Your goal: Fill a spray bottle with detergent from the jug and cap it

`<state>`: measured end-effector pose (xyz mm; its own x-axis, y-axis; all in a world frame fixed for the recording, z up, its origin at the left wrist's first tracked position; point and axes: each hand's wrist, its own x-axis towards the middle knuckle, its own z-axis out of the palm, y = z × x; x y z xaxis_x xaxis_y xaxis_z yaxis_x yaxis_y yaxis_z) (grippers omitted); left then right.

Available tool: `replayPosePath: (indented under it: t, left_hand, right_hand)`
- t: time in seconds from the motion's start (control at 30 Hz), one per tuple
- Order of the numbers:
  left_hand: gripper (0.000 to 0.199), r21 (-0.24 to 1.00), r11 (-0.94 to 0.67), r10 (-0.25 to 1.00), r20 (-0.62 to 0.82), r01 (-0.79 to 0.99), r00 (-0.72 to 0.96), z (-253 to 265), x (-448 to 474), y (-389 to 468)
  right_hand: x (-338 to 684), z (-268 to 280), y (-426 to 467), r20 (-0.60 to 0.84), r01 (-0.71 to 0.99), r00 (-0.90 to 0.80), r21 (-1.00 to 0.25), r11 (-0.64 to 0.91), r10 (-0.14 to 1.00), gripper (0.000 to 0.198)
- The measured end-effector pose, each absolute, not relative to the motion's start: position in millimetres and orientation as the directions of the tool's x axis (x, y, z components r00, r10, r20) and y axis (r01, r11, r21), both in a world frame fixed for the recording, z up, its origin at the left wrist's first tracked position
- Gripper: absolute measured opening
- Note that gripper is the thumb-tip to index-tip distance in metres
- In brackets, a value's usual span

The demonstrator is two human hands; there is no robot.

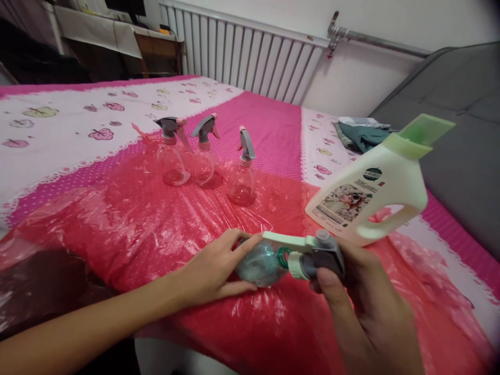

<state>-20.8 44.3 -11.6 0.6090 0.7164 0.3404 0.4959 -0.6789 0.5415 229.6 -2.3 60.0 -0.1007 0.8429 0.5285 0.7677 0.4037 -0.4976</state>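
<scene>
Gripping spray bottle (261,263) w/ left hand (213,271), right hand (367,307) prob. on nozzle (316,255).

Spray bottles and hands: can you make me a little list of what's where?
left hand: holds the body of a green spray bottle lying on its side
right hand: grips that bottle's grey spray head
behind: three clear spray bottles standing upright
right: white detergent jug, green cap
surface: red plastic sheet over a pink bedspread

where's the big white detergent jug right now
In the head view the white detergent jug lies tilted on the red plastic sheet at the right, just behind the right hand, with the three spray bottles to its left.
</scene>
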Motion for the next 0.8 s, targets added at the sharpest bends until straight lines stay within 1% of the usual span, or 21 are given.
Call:
replayPosePath:
  t: [0.13, 0.2, 0.3, 0.5, 0.6, 0.7, 0.8]
  left_hand:
    - [0.092, 0.594, -0.673, 0.716, 0.374, 0.440, 0.590, -10.1, -17.8, 49.2]
    - [0.099, 0.614, -0.683, 0.700, 0.397, 0.396, 0.594, -11.9, -16.7, 52.1]
    - [0.095, 0.665, -0.658, 0.703, 0.374, 0.354, 0.605, -14.4, -15.0, 54.2]
    - [0.092, 0.748, -0.587, 0.759, 0.377, 0.308, 0.531, -9.1, -10.6, 52.4]
    - [0.090, 0.760, -0.583, 0.764, 0.393, 0.288, 0.511, -5.9, -9.1, 49.6]
    - [0.094, 0.752, -0.607, 0.744, 0.426, 0.256, 0.515, -4.6, -8.6, 45.5]
    - [0.097, 0.771, -0.598, 0.744, 0.430, 0.221, 0.511, -2.9, -8.7, 41.4]
  right_hand:
    - [226.1, 51.5, 2.6, 0.510, 0.687, 0.025, -0.634, 0.356, 0.860, 0.022]
    - [227.9, 48.1, 6.1, 0.499, 0.676, 0.010, -0.642, 0.362, 0.867, 0.023]
    - [232.2, 43.6, 11.5, 0.515, 0.659, -0.047, -0.628, 0.414, 0.856, 0.028]
    - [233.1, 41.0, 13.6, 0.498, 0.526, 0.117, -0.765, 0.371, 0.859, 0.038]
    - [235.7, 48.4, 11.2, 0.431, 0.483, 0.099, -0.809, 0.336, 0.897, 0.031]
    - [238.0, 59.7, 9.2, 0.410, 0.462, 0.098, -0.825, 0.324, 0.907, 0.023]
    - [239.8, 67.8, 7.9, 0.409, 0.423, 0.132, -0.847, 0.323, 0.903, 0.024]
